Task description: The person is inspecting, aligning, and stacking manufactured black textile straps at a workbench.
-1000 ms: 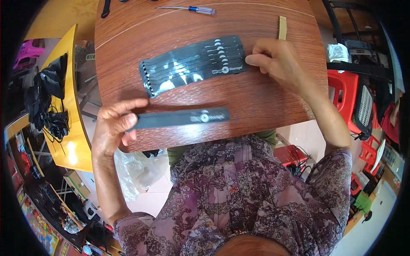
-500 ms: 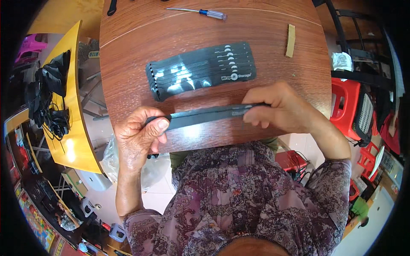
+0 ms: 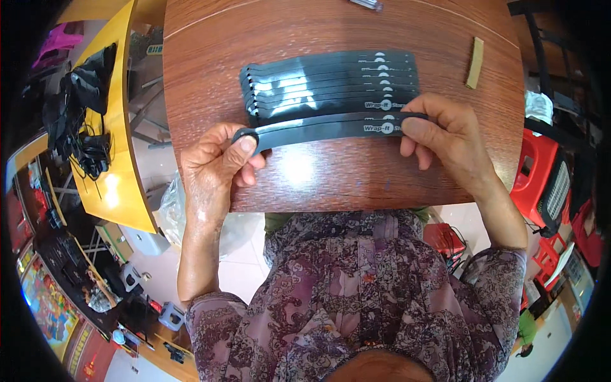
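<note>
A long black strap (image 3: 324,128) with pale printing runs nearly level between the person's two hands, one end in each. At its left end the left hand (image 3: 213,158) has its fingers (image 3: 217,134) closed on the strap, thumb on the near side, pressing by a rounded black loop. At the other end the right hand (image 3: 453,139) pinches it — thumb (image 3: 420,131) in front, index finger along the top edge — just beside the printing, part of which the thumb covers. The middle of the strap bows slightly upward between the two grips, and a lengthwise line shows along it; whether this is one strap or two overlapped, I cannot tell. Right behind it on the brown tabletop (image 3: 203,83) lies a row of similar black straps (image 3: 324,79), overlapping one another, shiny toward the left; the held strap covers part of its near edge, and whether they touch is unclear. Farther right lies a narrow tan strip (image 3: 475,62), well apart from the fingers, and at the far edge of view shows a clear handle (image 3: 367,4).
</note>
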A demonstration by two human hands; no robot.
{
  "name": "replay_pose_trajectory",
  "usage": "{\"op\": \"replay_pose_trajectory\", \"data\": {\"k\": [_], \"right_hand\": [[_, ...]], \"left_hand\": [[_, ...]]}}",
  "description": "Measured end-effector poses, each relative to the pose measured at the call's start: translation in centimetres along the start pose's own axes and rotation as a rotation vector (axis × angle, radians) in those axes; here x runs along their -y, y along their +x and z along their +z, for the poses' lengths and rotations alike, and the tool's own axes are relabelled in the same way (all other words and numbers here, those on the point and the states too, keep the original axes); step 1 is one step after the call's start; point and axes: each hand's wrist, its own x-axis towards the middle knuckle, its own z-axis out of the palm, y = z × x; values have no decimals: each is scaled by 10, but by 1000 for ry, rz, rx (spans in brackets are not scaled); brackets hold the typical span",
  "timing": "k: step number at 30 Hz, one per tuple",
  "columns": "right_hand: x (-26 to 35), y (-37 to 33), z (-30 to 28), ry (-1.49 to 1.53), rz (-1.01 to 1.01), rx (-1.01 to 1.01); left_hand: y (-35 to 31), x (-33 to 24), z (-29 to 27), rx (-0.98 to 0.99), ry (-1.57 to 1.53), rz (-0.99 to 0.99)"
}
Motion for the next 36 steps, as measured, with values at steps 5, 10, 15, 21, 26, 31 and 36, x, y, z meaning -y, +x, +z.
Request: {"op": "replay_pose_trajectory", "data": {"k": [5, 10, 15, 21, 26, 31, 36], "right_hand": [[-6, -1, -4, 47, 45, -48], [-9, 1, -5, 65, 37, -77], [-9, -1, -8, 76, 55, -67], [-8, -5, -5, 97, 77, -109], [-4, -7, -4, 13, 63, -111], [-5, -7, -4, 66, 55, -137], [-4, -6, -6, 50, 92, -125]], "left_hand": [[1, 1, -4, 62, -87, 1], [3, 1, -9, 44, -52, 20], [8, 4, -12, 166, -312, -37], [0, 1, -4, 35, -92, -79], [1, 0, 0, -5, -81, -59], [0, 3, 5, -20, -97, -2], [3, 2, 5, -39, -44, -19]]}}
